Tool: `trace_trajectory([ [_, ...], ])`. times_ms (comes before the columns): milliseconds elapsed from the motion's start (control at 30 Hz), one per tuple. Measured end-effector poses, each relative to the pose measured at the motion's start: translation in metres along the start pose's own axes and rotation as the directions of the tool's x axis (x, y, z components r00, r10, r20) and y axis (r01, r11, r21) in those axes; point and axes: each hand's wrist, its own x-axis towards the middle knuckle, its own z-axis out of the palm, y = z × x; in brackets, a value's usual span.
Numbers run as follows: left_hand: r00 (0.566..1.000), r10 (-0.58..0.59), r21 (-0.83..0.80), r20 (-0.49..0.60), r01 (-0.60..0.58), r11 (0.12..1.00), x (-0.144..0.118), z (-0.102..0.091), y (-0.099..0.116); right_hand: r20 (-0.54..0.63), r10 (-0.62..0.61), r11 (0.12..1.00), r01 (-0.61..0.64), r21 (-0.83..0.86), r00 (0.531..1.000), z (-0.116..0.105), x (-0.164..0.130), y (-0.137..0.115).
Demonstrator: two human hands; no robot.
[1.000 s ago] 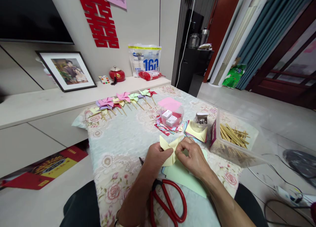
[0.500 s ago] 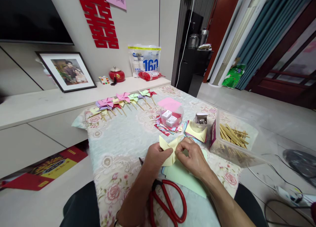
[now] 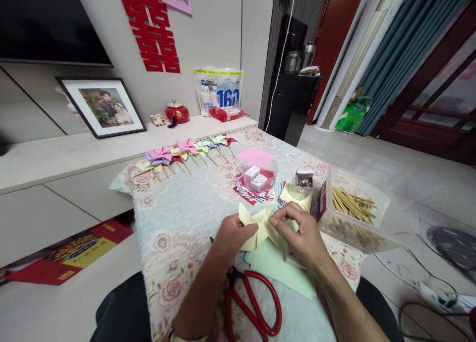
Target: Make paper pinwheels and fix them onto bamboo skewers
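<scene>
A pale yellow paper pinwheel [image 3: 263, 231] with cut, partly folded points is held over the near part of the table. My left hand [image 3: 234, 237] grips its left side, thumb on top. My right hand [image 3: 303, 238] pinches a point at its right side between thumb and fingertips. Under the hands lie light green paper sheets [image 3: 277, 272]. A small clear case [image 3: 292, 257] shows partly below my right hand. Scissors with red handles [image 3: 278, 307] lie by my left forearm, their blades largely hidden under it.
Finished pinwheels [image 3: 186, 146] on sticks line the far left edge. Mid-table stand a clear tub [image 3: 273, 171] with small white boxes, cut paper [image 3: 253, 196], and a small container of metal pins [image 3: 305, 183]. At right, a clear bin [image 3: 357, 233] holds wooden sticks [image 3: 349, 203].
My right hand has shifted slightly right and pulled the pinwheel's right point outward, so the paper spreads wider. The small clear case now shows under it. My left hand stays nearly in place.
</scene>
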Motion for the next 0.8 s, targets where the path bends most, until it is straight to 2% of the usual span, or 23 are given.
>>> trace_trajectory([
  [67, 0.998, -0.026, 0.027, 0.062, 0.025, 0.999, 0.000, -0.003, 0.000, -0.089, -0.005, 1.000, 0.007, 0.027, 0.996, -0.008, 0.001, 0.003],
  [133, 0.989, -0.057, 0.073, 0.135, 0.047, 0.996, -0.001, -0.005, -0.001, -0.077, 0.004, 0.998, 0.000, 0.057, 0.997, -0.014, 0.001, 0.005],
  [233, 0.969, -0.083, 0.148, 0.232, 0.049, 0.988, -0.002, -0.008, -0.003, 0.127, 0.038, 0.987, -0.057, 0.151, 0.991, -0.020, 0.000, 0.004],
  [333, 0.952, -0.071, 0.168, 0.297, 0.021, 0.986, -0.002, -0.010, -0.007, 0.324, 0.052, 0.968, -0.128, 0.217, 0.945, -0.022, -0.001, -0.002],
  [467, 0.952, -0.072, 0.187, 0.299, 0.016, 0.982, 0.000, -0.011, -0.011, 0.395, 0.082, 0.980, -0.145, 0.133, 0.915, -0.018, -0.004, -0.007],
  [800, 0.968, 0.057, 0.316, 0.246, -0.135, 0.939, 0.008, -0.014, -0.022, 0.360, 0.060, 0.996, -0.033, -0.082, 0.931, -0.001, -0.007, -0.004],
])
